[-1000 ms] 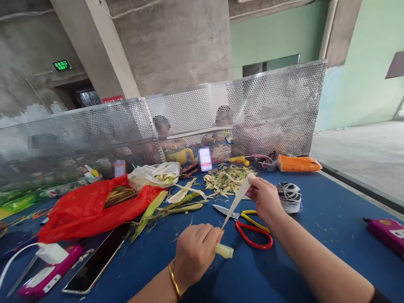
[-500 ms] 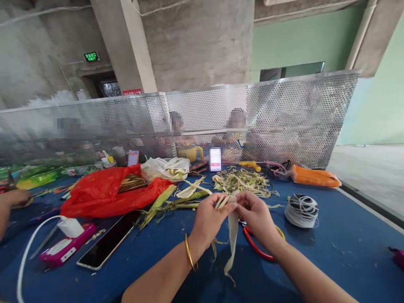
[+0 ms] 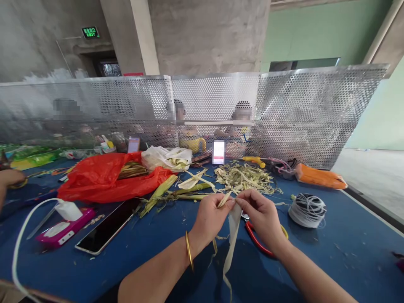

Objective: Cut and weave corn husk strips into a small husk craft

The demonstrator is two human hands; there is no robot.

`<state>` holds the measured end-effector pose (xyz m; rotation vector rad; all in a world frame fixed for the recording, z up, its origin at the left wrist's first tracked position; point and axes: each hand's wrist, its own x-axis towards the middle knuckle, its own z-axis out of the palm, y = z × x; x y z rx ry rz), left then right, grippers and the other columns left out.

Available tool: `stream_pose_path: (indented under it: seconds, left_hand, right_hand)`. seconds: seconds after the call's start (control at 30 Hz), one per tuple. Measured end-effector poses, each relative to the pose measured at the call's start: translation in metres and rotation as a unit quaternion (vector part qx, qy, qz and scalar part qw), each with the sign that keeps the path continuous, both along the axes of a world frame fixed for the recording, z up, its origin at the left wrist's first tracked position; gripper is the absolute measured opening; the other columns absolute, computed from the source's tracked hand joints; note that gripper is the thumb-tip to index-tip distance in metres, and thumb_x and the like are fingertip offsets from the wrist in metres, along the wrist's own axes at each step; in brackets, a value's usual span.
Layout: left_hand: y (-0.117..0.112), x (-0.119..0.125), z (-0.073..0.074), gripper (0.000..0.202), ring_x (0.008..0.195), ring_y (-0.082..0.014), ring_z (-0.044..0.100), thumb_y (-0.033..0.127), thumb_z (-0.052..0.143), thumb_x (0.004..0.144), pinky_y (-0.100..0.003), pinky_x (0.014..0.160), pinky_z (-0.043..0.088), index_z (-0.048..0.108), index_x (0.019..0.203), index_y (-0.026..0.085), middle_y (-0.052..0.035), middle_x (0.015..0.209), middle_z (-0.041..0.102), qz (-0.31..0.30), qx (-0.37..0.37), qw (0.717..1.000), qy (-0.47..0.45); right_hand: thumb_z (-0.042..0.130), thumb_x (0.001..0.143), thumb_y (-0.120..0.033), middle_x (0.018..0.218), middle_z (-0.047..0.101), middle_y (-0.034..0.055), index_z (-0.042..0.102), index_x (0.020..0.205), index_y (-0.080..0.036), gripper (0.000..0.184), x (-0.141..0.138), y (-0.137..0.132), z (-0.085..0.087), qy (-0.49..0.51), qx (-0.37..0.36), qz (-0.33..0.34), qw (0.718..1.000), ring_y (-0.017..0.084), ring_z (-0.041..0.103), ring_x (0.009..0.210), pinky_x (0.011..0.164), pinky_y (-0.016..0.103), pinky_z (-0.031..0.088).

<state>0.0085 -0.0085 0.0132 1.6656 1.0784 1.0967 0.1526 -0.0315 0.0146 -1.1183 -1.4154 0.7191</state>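
Close together above the blue table, my left hand (image 3: 213, 216) and my right hand (image 3: 260, 214) both pinch a pale corn husk strip (image 3: 232, 235). The strip dangles below the fingertips and twists toward its thin end. More folded husk pokes out between the left fingers, and a gold bangle circles that wrist. Under my right hand lies a pair of pliers (image 3: 259, 243) with red and yellow handles, partly hidden by the hand. Beyond my hands is a heap of shredded husk (image 3: 244, 177), with longer green husk pieces (image 3: 192, 190) to its left.
A red plastic bag (image 3: 94, 179) and a white bag (image 3: 162, 158) hold husks. Near them lie a phone (image 3: 107, 229) and a purple power strip (image 3: 66, 229). A spool of white cord (image 3: 307, 210) and an orange packet (image 3: 320, 176) stand right. A perforated metal screen (image 3: 217, 101) runs behind; another person's hand (image 3: 11, 179) shows left.
The view has shifted slightly. My fingertips have moved along the husk strip, which now hangs lower and straighter, and both hands still pinch it.
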Motion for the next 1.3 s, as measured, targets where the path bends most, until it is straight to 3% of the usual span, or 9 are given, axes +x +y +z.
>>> stream_pose_path:
  seconds: [0.47,0.9,1.1,1.3]
  left_hand:
    - [0.0003,-0.0014,-0.0024,0.030,0.053,-0.0102,0.037,0.044,0.051,0.086,-0.022,0.052,0.031,0.060,0.073,0.018,0.0047,0.056,0.044,-0.035,0.014,0.999,-0.010]
    - [0.0004,-0.0041,0.0004,0.026,0.061,-0.0118,0.041,0.035,0.048,0.087,-0.023,0.057,0.032,0.056,0.071,0.017,0.0025,0.063,0.048,-0.019,0.073,0.996,0.045]
    - [0.0000,-0.0025,-0.0015,0.025,0.063,-0.0113,0.042,0.033,0.047,0.088,-0.022,0.058,0.032,0.055,0.070,0.017,0.0034,0.065,0.049,-0.017,0.070,0.997,0.038]
    - [0.0000,-0.0020,-0.0002,0.025,0.062,-0.0108,0.041,0.033,0.048,0.087,-0.023,0.058,0.031,0.053,0.068,0.018,0.0041,0.063,0.049,0.015,0.077,0.996,0.039]
  right_hand:
    - [0.069,0.073,-0.038,0.060,0.056,-0.0018,0.062,0.070,-0.018,0.021,0.0038,0.0052,-0.0008,0.053,-0.053,0.040,0.996,0.012,0.049,0.057,0.053,0.024,0.041]
    - [0.064,0.077,-0.033,0.060,0.055,-0.0024,0.060,0.068,-0.020,0.017,0.0044,0.0023,0.0004,-0.010,-0.009,0.030,0.999,0.013,0.048,0.057,0.053,0.024,0.038]
    - [0.060,0.081,-0.032,0.065,0.056,-0.0008,0.059,0.069,-0.021,0.017,0.0051,0.0010,0.0006,-0.088,0.040,0.011,0.995,0.014,0.049,0.062,0.059,0.025,0.038]
    - [0.071,0.073,-0.040,0.066,0.057,-0.0014,0.059,0.076,-0.019,0.024,-0.0010,0.0014,-0.0011,0.040,-0.053,0.042,0.997,0.014,0.051,0.062,0.057,0.024,0.041]
